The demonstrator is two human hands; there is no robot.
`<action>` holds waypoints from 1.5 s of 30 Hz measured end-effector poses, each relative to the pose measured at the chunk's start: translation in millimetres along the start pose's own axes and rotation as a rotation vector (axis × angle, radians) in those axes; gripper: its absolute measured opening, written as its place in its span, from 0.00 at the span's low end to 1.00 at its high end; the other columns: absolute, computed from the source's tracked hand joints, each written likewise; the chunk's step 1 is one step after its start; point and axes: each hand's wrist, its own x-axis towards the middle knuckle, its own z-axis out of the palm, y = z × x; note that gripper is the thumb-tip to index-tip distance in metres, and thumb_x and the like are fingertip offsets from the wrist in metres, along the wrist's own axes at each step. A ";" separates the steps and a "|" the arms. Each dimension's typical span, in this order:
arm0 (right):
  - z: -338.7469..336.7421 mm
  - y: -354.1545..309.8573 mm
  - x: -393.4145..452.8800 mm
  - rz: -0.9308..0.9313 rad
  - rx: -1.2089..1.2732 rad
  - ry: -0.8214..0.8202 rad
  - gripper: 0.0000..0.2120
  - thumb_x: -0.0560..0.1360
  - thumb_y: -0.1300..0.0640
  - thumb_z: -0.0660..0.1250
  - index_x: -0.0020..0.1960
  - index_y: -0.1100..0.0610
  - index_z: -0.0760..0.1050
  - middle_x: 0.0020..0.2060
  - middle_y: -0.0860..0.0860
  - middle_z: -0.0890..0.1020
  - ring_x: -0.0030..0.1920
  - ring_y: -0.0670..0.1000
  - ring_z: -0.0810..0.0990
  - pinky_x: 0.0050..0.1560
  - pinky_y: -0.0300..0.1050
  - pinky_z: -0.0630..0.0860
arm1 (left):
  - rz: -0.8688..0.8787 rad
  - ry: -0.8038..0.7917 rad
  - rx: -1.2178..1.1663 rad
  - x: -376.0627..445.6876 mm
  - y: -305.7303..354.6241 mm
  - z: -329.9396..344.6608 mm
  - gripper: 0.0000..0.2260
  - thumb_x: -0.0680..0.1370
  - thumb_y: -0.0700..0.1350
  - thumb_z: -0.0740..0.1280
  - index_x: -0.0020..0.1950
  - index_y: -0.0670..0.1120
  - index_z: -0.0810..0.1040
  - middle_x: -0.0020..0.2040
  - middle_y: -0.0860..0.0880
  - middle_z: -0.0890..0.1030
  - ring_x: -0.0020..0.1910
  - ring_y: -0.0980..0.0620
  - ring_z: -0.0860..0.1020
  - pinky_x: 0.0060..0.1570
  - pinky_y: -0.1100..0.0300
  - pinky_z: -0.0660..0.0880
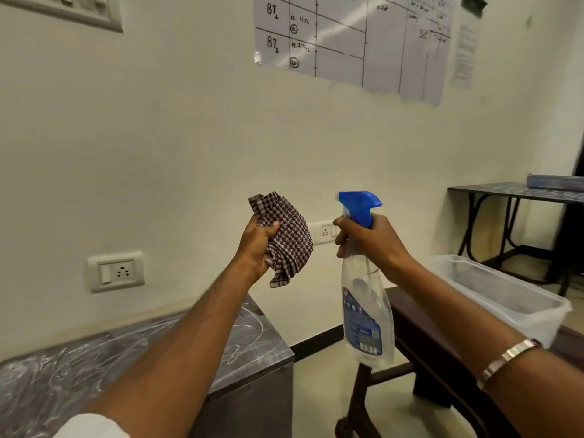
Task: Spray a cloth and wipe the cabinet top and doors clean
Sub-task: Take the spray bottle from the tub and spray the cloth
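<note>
Nearest, at the lower left, lies the cabinet top (pixel 104 368), a dark marble-patterned slab streaked with pale scribble-like marks; its right front corner juts toward the middle of the view, and a plain dark side face drops below that edge. No doors show from here.

Above that corner, both arms reach forward. The left hand (pixel 257 245) is curled round a bunched checked cloth (pixel 286 238), thumb pressed into the folds, most of the fabric spilling out to the right and hanging down. The right hand (pixel 366 240) grips the neck of a clear spray bottle (pixel 368 311) with a blue trigger head (pixel 358 205); its fingers wrap the front where the trigger sits, though whether the trigger is pressed I cannot tell. The nozzle points left at the cloth, which is near but apart from it. A metal bangle (pixel 505 361) circles the right forearm.

This looks like the spraying step, with wiping not yet begun. The next move likely calls for a squeeze or two onto the exposed fabric, then freeing the cloth hand to press down on the marked slab.

Farther right, a translucent plastic bin (pixel 534 298) rests on a dark wooden counter (pixel 420 339). Beyond, wall sockets (pixel 117 272) and a hand-drawn chart (pixel 354 42) hang on the cream wall.
</note>
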 end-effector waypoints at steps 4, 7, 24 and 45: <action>-45.7 -19.4 6.3 -0.025 0.017 0.095 0.13 0.76 0.53 0.67 0.53 0.64 0.76 0.37 0.56 0.83 0.36 0.56 0.84 0.49 0.55 0.82 | 0.014 -0.061 0.027 0.2 -9.8 57.1 0.15 0.79 0.33 0.60 0.61 0.48 0.74 0.53 0.46 0.81 0.52 0.44 0.80 0.48 0.48 0.79; -84.3 -35.9 10.4 -0.050 0.020 0.187 0.12 0.76 0.53 0.67 0.53 0.62 0.75 0.36 0.55 0.82 0.35 0.53 0.83 0.45 0.51 0.83 | 0.016 -0.118 0.039 -2.3 -17.3 102.1 0.15 0.79 0.33 0.60 0.62 0.48 0.74 0.53 0.47 0.81 0.54 0.44 0.80 0.53 0.45 0.78; -259.7 -11.2 -0.6 -0.096 -0.122 0.649 0.10 0.75 0.49 0.68 0.47 0.55 0.72 0.36 0.54 0.80 0.38 0.55 0.82 0.50 0.58 0.81 | -0.018 -0.219 0.120 -20.3 -89.2 279.2 0.16 0.79 0.34 0.60 0.66 0.47 0.71 0.59 0.45 0.79 0.58 0.43 0.78 0.61 0.42 0.75; -234.3 98.3 8.1 0.098 -0.113 0.497 0.21 0.74 0.47 0.70 0.57 0.62 0.73 0.38 0.56 0.82 0.39 0.56 0.83 0.52 0.62 0.80 | -0.079 -0.129 0.129 8.4 -119.9 207.4 0.15 0.79 0.34 0.61 0.62 0.50 0.72 0.54 0.48 0.80 0.55 0.45 0.79 0.58 0.43 0.77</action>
